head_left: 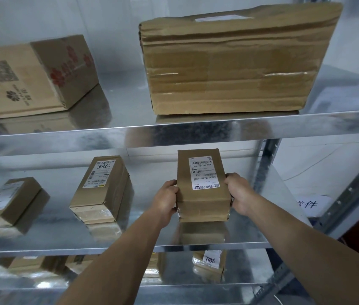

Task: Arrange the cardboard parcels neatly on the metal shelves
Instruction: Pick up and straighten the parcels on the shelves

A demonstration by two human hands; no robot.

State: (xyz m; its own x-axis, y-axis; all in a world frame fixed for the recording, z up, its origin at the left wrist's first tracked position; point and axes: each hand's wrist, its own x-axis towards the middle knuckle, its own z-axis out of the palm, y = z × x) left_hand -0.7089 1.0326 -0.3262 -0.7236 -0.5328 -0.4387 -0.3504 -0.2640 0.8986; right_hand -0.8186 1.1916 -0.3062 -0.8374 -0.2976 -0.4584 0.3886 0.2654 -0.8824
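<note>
Gripping the labelled parcel (202, 208) from both sides, the person has the left hand (166, 200) curled round its left edge and the right hand (239, 192) curled round its right edge, thumbs on top and fingers tucked down the side walls. The parcel is on the right part of the middle shelf (143, 241), its white shipping label facing up and its long side running front to back. Its near bottom edge appears to meet its own reflection in the metal, so it looks set down, though whether its full weight is on the shelf cannot be told. The step in hand seems to be the placing and squaring of this one parcel. To its left, well apart, lies the parcel marked 7786 (103, 190), turned slightly off the shelf's line, and further left a smaller parcel (8, 201), also skewed. On the upper shelf (116, 137) a large taped box (229, 67) sits above the held parcel, with a flower-printed box (35, 78) at an angle on the left. A lower shelf holds more parcels, one with a handwritten label (209, 264). The next move probably calls for nudging the held parcel until its sides run parallel to the shelf's front lip, then letting go with both hands together so it does not twist. After that, the skewed neighbours would likely want straightening to match.
</note>
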